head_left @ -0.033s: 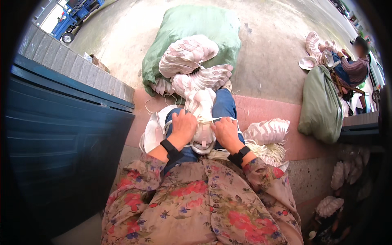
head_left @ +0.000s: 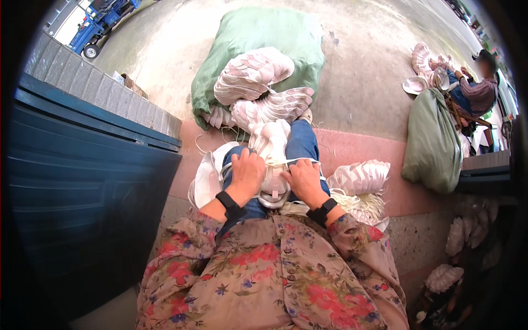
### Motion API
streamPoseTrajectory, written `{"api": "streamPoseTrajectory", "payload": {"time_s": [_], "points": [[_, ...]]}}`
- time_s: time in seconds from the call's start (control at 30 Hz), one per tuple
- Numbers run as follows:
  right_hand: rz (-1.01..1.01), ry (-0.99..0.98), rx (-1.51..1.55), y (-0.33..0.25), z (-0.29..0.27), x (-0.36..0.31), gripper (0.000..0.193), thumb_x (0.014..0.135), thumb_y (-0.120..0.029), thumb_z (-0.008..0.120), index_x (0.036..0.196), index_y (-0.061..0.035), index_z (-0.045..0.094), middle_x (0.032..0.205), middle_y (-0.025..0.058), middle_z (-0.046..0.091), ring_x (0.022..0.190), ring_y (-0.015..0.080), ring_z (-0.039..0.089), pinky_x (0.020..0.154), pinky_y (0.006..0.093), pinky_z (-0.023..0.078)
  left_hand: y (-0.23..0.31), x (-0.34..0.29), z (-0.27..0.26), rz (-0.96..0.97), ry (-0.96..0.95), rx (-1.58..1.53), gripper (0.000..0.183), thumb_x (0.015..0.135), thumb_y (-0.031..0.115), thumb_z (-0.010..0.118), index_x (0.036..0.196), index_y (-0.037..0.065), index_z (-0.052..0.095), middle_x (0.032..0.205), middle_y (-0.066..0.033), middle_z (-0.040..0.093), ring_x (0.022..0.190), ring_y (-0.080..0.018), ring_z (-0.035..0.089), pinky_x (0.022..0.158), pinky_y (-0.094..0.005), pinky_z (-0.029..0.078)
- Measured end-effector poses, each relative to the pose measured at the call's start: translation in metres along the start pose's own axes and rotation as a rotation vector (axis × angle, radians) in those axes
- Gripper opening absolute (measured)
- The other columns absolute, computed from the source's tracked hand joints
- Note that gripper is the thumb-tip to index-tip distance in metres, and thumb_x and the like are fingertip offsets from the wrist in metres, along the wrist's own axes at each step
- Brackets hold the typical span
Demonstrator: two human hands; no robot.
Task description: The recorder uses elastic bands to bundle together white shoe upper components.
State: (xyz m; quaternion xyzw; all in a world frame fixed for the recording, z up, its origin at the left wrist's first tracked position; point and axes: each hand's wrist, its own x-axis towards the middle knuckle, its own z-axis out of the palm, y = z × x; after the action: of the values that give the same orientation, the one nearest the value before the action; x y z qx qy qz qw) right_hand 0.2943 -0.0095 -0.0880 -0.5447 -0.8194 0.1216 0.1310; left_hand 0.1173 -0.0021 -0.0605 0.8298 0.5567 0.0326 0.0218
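Note:
A stack of nested white and pale-pink curved pieces [head_left: 269,136] lies between my knees, running away from me. Across it stretches a thin pale strap [head_left: 278,163]. My left hand [head_left: 247,171], fingers curled, grips the strap on the left side of the stack. On the other side my right hand [head_left: 303,175] is closed on the same strap, thumb toward the middle. A rounded silvery-white end piece [head_left: 273,199] shows at the near end of the stack. My fingertips are partly hidden behind my hands.
Ahead, a large green sack [head_left: 269,33] has more nested bundles [head_left: 254,74] against it. Another bundle [head_left: 358,177] and loose pale strings [head_left: 360,206] lie at my right. A blue door [head_left: 88,203] stands left. Far right, a person [head_left: 477,91] sits behind a green sack [head_left: 433,140].

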Motion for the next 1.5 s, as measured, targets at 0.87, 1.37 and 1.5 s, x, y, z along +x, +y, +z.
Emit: {"api": "streamPoseTrajectory", "payload": {"time_s": [0.87,1.37,1.5], "points": [[-0.143,0.061,0.424,0.014,0.018,0.002,0.013,0.069,-0.004,0.051,0.082,-0.0025,0.053,0.069,0.0178,0.055,0.067,0.0358,0.054,0.06,0.0432,0.042,0.012,0.039,0.012,0.152,-0.121,-0.327,0.013,0.072,0.013,0.055,0.074,0.0,0.053,0.075,-0.0203,0.055,0.073,-0.0366,0.054,0.06,-0.0441,0.046],[-0.307,0.238,0.582,-0.007,-0.055,0.021,0.015,0.074,0.0,0.048,0.088,-0.0051,0.049,0.083,0.0101,0.052,0.077,0.0264,0.051,0.066,0.0369,0.039,-0.013,0.067,0.009,-0.258,-0.413,-1.481,0.02,0.073,0.012,0.066,0.085,-0.001,0.057,0.068,-0.003,0.058,0.06,-0.0076,0.053,0.052,-0.0217,0.042],[-0.12,0.512,1.27,0.001,-0.198,0.024,0.021,0.074,0.008,0.039,0.089,-0.0031,0.048,0.077,0.0056,0.052,0.067,0.0147,0.051,0.06,0.0244,0.043,0.002,0.067,0.031,0.03,-0.298,-0.872,0.031,0.066,0.017,0.067,0.091,0.003,0.056,0.074,-0.0109,0.062,0.067,-0.0226,0.06,0.061,-0.031,0.046]]}}
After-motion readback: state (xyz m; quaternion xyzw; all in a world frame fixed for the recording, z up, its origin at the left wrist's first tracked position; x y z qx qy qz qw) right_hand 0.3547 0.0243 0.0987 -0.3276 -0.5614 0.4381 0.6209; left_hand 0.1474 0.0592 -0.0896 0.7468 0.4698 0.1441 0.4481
